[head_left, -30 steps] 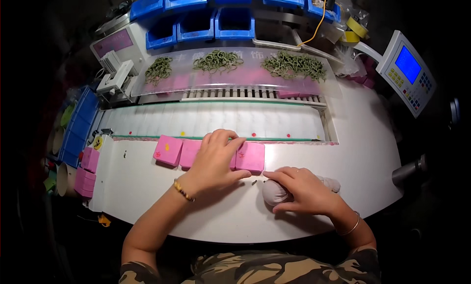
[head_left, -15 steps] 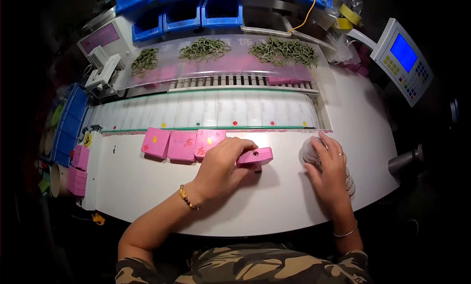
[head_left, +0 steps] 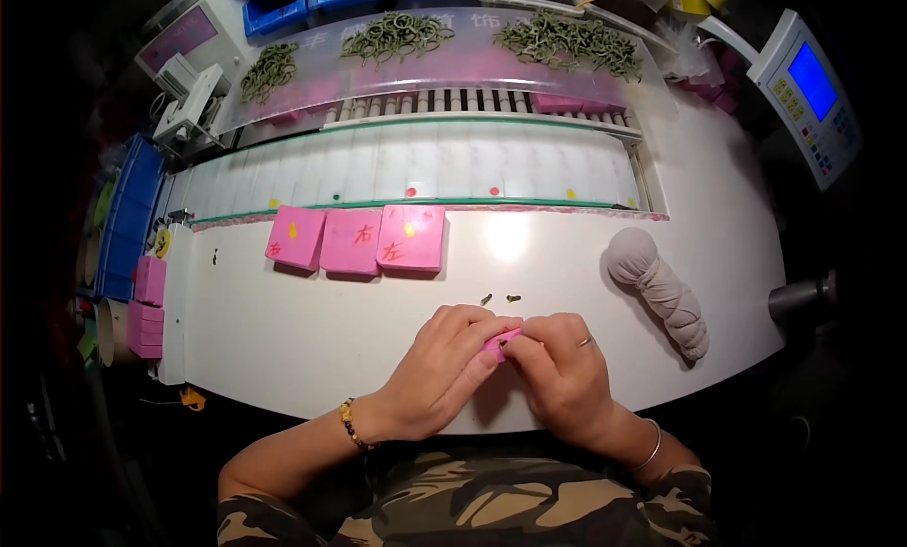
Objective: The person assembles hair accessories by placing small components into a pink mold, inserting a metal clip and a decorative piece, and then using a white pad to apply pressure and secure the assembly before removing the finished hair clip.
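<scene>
Close to the table's near edge, my left hand [head_left: 442,367] is closed round a pink mould block [head_left: 501,345], most of it hidden by the fingers. A dark hole shows in the block's edge. My right hand [head_left: 567,377] pinches at that edge beside the hole; whether a small piece sits in its fingertips is hidden. Just beyond the hands lie two small metal pieces [head_left: 514,299], apart from each other. Three more pink blocks [head_left: 351,243] with yellow and red marks stand side by side farther left. A grey cloth bundle [head_left: 661,292], round-headed with a wrapped tail, lies at the right.
Across the back runs a conveyor [head_left: 406,169] of pale plates with coloured dots. A translucent shelf [head_left: 472,60] above it carries several heaps of green rings [head_left: 397,37]. A control panel [head_left: 808,98] stands far right, and more pink blocks [head_left: 145,330] are stacked far left.
My right hand has left the grey cloth bundle and come to the pink block. The left hand has drawn the block nearer to me, uncovering the small metal pieces. The view has shifted.
</scene>
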Motion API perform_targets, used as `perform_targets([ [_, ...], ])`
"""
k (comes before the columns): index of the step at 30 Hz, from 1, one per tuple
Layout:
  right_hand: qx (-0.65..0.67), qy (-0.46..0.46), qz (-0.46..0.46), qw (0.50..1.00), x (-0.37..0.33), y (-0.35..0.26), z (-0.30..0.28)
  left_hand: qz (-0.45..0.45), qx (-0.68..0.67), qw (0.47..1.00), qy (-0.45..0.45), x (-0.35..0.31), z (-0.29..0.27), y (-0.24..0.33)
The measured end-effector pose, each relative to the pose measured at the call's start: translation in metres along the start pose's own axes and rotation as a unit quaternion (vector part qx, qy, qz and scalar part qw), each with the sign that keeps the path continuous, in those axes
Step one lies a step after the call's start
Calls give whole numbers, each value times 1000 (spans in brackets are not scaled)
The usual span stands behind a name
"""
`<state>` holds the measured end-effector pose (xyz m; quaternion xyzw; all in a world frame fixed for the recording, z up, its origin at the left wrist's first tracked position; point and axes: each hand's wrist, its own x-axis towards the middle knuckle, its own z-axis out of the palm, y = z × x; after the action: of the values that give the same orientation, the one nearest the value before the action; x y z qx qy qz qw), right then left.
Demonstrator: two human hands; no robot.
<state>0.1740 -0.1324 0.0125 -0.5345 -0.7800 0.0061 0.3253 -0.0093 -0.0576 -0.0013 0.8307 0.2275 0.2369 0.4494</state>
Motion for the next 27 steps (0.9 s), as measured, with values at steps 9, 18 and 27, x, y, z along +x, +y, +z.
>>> perform_targets([
  [9,-37,-51,-43,997,-1,-1,-2,-52,-60,997,17,15,-4,-12],
  [18,55,-23,-35,998,-30,-10,-5,-261,-341,901,58,22,-11,-27],
  [27,13,94,45,994,11,-7,19,-240,-384,888,77,15,-7,-18],
])
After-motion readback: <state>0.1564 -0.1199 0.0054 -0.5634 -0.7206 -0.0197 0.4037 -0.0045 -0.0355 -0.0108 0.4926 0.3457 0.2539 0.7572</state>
